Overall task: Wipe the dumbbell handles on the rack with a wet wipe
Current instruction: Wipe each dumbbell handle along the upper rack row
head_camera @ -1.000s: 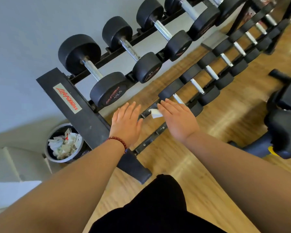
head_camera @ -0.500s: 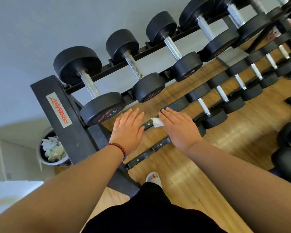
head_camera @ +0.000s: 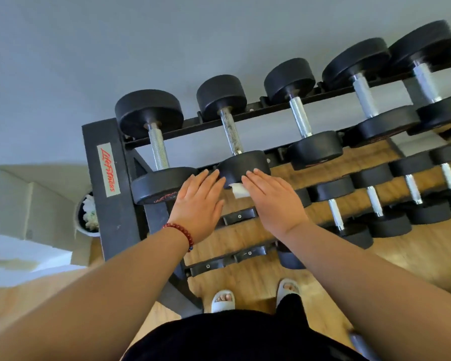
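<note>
A black dumbbell rack (head_camera: 115, 217) with a red-lettered label stands against the grey wall. Its top tier carries large black dumbbells with knurled steel handles: the leftmost dumbbell handle (head_camera: 158, 149), the second dumbbell handle (head_camera: 231, 134) and a third dumbbell handle (head_camera: 300, 117). My left hand (head_camera: 198, 204) hovers flat with straight fingers at the front head of the leftmost dumbbell, holding nothing. My right hand (head_camera: 274, 201) is just below the second dumbbell's front head, and a white wet wipe (head_camera: 238, 191) sticks out from under its thumb side. The thumb is hidden.
Smaller dumbbells (head_camera: 335, 212) line the lower tier to the right, over a wooden floor. A round bin (head_camera: 87, 217) with crumpled white waste sits behind the rack's left end. My feet in white slippers (head_camera: 223, 299) stand close to the rack base.
The view has swung up and closer to the rack's top tier. Both hands have risen from the lower rail to the front heads of the top dumbbells, wipe still under the right hand.
</note>
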